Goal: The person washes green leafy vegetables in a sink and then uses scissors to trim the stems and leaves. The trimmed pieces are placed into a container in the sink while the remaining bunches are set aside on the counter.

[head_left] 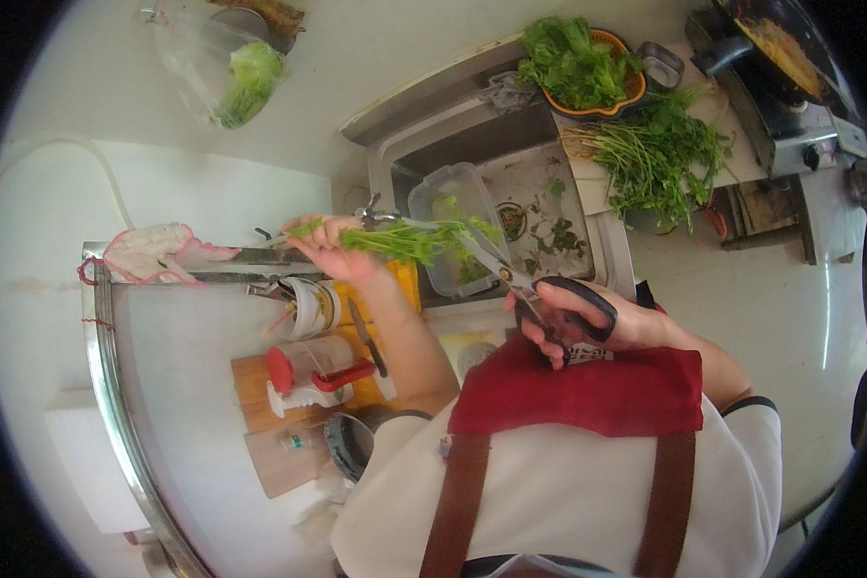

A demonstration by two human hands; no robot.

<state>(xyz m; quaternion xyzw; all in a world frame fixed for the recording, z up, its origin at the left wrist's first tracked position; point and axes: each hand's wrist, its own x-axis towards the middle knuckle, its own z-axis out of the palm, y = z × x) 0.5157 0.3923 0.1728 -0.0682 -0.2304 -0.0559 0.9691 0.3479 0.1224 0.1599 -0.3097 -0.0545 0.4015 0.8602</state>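
My left hand (336, 249) is closed around a bunch of leafy green stalks (397, 242), which reaches right over a clear plastic container (455, 278) in the sink. In my right hand (585, 318) are scissors (506, 274) with black handles, my fingers through the loops. Their blades lie apart at the leafy end of the bunch. Cut green pieces lie in the container. Leaf scraps (563, 235) are scattered over the metal sink floor beside the drain strainer (511, 219).
An orange-rimmed basket (636, 90) of leafy greens and a heap of rooted herbs (650, 155) lie right of the sink. A wok (780, 54) sits on the stove at the upper right. At left are a knife (367, 336), a red-lidded pitcher (314, 365) and a cloth (152, 253).
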